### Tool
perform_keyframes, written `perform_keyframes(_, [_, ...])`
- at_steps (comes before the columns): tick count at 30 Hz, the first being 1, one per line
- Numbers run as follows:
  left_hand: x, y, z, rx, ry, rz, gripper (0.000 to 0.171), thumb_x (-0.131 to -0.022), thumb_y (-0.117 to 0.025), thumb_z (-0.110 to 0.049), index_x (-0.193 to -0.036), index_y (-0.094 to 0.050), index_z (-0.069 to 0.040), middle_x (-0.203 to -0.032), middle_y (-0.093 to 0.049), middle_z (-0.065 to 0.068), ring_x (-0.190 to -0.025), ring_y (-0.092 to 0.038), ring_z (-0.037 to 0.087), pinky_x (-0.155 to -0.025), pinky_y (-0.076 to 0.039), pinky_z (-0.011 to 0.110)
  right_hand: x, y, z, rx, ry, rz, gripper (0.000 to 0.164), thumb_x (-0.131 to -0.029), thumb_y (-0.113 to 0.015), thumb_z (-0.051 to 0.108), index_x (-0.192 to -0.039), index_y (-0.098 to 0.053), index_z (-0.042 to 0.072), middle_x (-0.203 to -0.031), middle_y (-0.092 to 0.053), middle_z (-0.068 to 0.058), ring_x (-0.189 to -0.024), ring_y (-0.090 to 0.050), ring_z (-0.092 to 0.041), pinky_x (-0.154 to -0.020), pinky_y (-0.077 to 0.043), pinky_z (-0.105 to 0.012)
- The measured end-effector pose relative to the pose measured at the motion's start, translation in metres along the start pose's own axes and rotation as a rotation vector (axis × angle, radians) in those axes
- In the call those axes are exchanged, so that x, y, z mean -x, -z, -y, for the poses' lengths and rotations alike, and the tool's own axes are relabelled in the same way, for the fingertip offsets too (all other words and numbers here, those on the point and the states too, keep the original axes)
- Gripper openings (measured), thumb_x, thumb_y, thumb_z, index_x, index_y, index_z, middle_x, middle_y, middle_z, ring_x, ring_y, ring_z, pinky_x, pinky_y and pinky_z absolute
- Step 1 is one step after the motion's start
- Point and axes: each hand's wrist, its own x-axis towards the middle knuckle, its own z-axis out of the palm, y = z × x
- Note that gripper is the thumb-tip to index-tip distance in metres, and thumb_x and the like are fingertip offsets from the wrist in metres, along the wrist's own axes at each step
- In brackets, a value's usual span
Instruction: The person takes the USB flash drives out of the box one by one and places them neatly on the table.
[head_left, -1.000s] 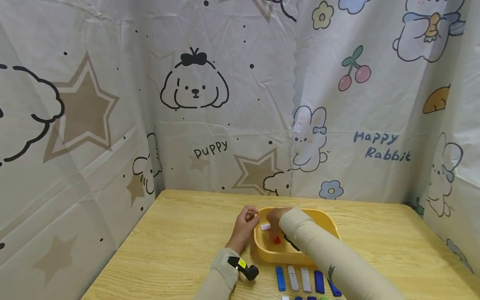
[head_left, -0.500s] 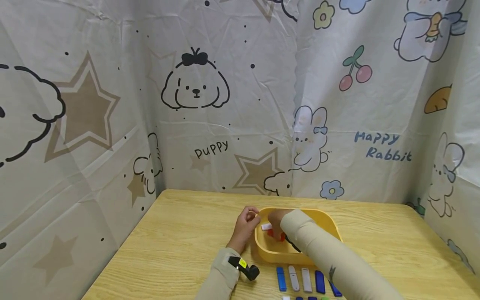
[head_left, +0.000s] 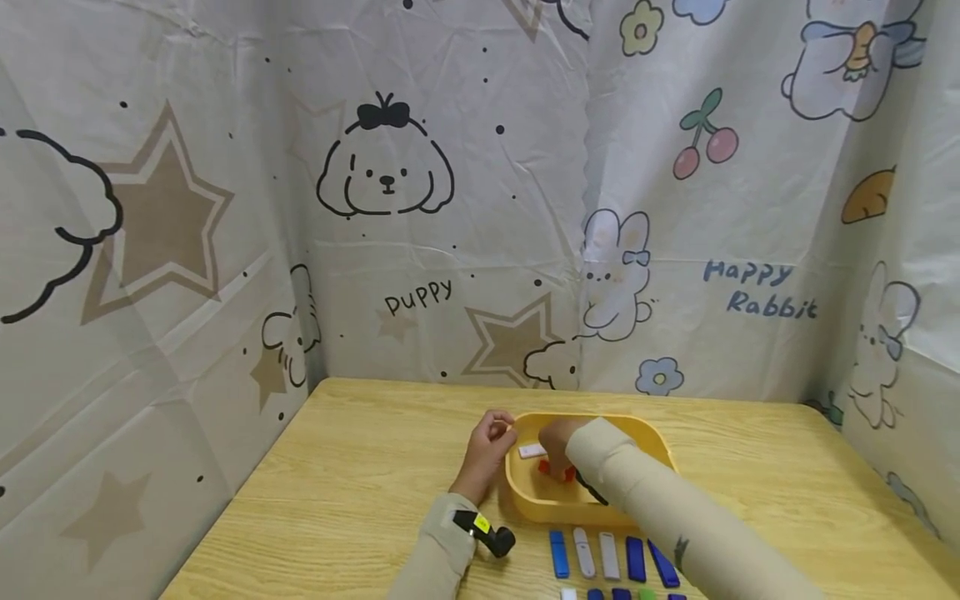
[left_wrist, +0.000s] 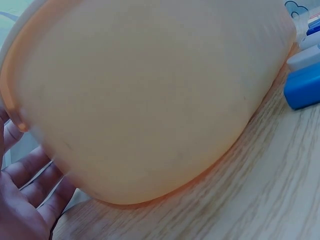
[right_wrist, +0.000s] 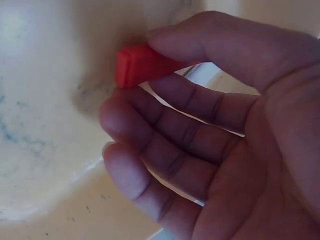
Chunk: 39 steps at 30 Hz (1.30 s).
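Inside the yellow plastic bin [head_left: 555,510], my right hand [head_left: 558,442] pinches a small red stick [right_wrist: 140,65], much like a USB flash drive, between thumb and forefinger. In the right wrist view its blunt end sticks out past the thumb tip, and my other fingers are loosely bent below. A white stick [head_left: 532,451] lies in the bin just left of this hand. My left hand [head_left: 486,454] is at the bin's left side; in the left wrist view its fingers [left_wrist: 37,182] touch the outer wall fairly straight, with its thumb out of sight.
In front of the bin a row of flat sticks lies on the wooden table [head_left: 360,492]: a light blue stick [head_left: 559,554], two whitish ones and two dark blue ones. A second row with a green piece [head_left: 647,594] is cut off below. A patterned curtain [head_left: 450,208] surrounds the table.
My right hand has shifted slightly right within the bin, uncovering more of the white stick. The red stick has turned in my fingers and shows more. My left hand stays at the bin.
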Motion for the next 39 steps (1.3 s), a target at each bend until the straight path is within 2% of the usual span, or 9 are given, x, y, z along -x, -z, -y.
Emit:
perform_keyframes(7, [0.000, -0.001, -0.002, -0.014, 0.017, 0.001, 0.023, -0.087, -0.060, -0.003, -0.108, -0.057, 0.003, -0.091, -0.059, 0.006, -0.088, -0.051, 0.015, -0.081, -0.042, 0.028, 0.022, 0.004, -0.006, 0.003, 0.063, -0.022, 0.017, -0.076, -0.072, 0.007, -0.073, -0.057, 0.014, -0.062, -0.055, 0.004, -0.052, -0.048, -0.010, -0.049, -0.036, -0.023])
perform_keyframes(14, [-0.002, 0.002, -0.005, -0.020, 0.006, 0.004, 0.023, -0.087, -0.059, -0.001, -0.108, -0.056, 0.005, -0.090, -0.060, 0.007, -0.087, -0.051, 0.014, -0.080, -0.042, 0.027, 0.052, 0.021, -0.010, 0.009, 0.096, -0.038, 0.017, -0.076, -0.071, 0.007, -0.063, -0.062, 0.012, -0.055, -0.056, 0.003, -0.047, -0.043, -0.010, -0.046, -0.034, -0.023])
perform_keyframes(19, [-0.003, 0.003, -0.006, -0.015, 0.014, -0.001, 0.023, -0.087, -0.059, -0.001, -0.109, -0.056, 0.004, -0.091, -0.059, 0.007, -0.088, -0.050, 0.015, -0.080, -0.041, 0.027, 0.065, 0.025, -0.021, -0.045, 0.126, -0.088, 0.012, -0.077, -0.072, 0.009, -0.070, -0.062, 0.013, -0.060, -0.057, 0.004, -0.053, -0.046, -0.011, -0.051, -0.038, -0.024])
perform_keyframes(28, [0.000, -0.001, 0.001, -0.006, 0.027, 0.021, 0.023, -0.088, -0.058, -0.003, -0.110, -0.055, 0.004, -0.091, -0.060, 0.006, -0.087, -0.052, 0.014, -0.080, -0.042, 0.028, 0.105, 0.012, -0.056, -0.193, 0.129, -0.194, 0.015, -0.075, -0.072, 0.013, -0.074, -0.057, 0.015, -0.065, -0.053, 0.004, -0.058, -0.047, -0.013, -0.054, -0.037, -0.029])
perform_keyframes(34, [-0.002, 0.000, 0.000, 0.020, 0.019, 0.029, 0.025, -0.089, -0.057, -0.003, -0.112, -0.054, 0.005, -0.106, -0.059, 0.019, -0.098, -0.052, 0.018, -0.088, -0.041, 0.032, 0.139, 0.002, -0.077, -0.263, 0.123, -0.235, 0.015, -0.078, -0.071, 0.014, -0.079, -0.057, 0.016, -0.067, -0.053, 0.004, -0.059, -0.049, -0.013, -0.055, -0.040, -0.028])
perform_keyframes(39, [-0.002, 0.001, -0.001, 0.034, 0.019, 0.047, 0.027, -0.089, -0.053, -0.004, -0.115, -0.053, 0.006, -0.111, -0.058, 0.026, -0.096, -0.053, 0.017, -0.084, -0.043, 0.029, 0.164, -0.013, -0.089, -0.308, 0.127, -0.212, 0.017, -0.078, -0.073, 0.015, -0.081, -0.057, 0.016, -0.067, -0.053, 0.006, -0.060, -0.049, -0.013, -0.056, -0.043, -0.027])
